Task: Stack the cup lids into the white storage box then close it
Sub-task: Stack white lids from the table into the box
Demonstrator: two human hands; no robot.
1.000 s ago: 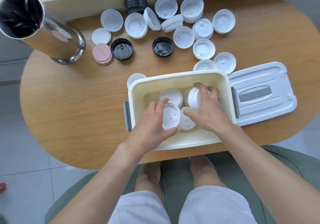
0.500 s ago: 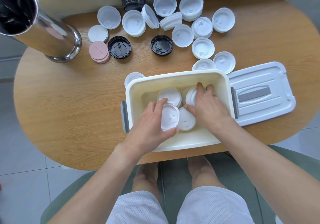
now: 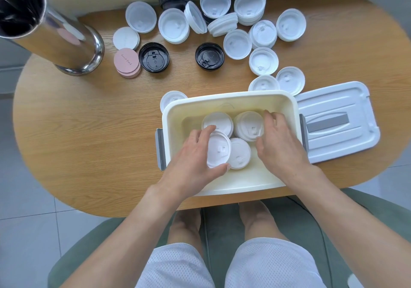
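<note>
The white storage box (image 3: pixel 229 97) stands open at the table's near edge. Inside it, white cup lids lie in several spots: back left (image 3: pixel 216 120), back right (image 3: pixel 249 125), front left (image 3: pixel 219 149) and front middle (image 3: pixel 240 156). My left hand (image 3: pixel 191 158) grips the front-left lid between thumb and forefinger. Reaching into the box's right side, my right hand (image 3: pixel 280 143) curls its thumb and fingers round the right edge of the back-right lid. The box's white cover (image 3: pixel 338 120) lies flat to the right of the box.
Several loose white lids (image 3: pixel 238 44) are spread across the back of the wooden table, and one white lid (image 3: pixel 171 99) sits behind the box's left corner. Black lids (image 3: pixel 154 57) and pink lids (image 3: pixel 126 62) lie at back left. A steel cylinder (image 3: pixel 55 36) stands far left.
The lid that my right hand held on edge now lies flat on the back-right pile. My left hand has stayed on the front-left lid.
</note>
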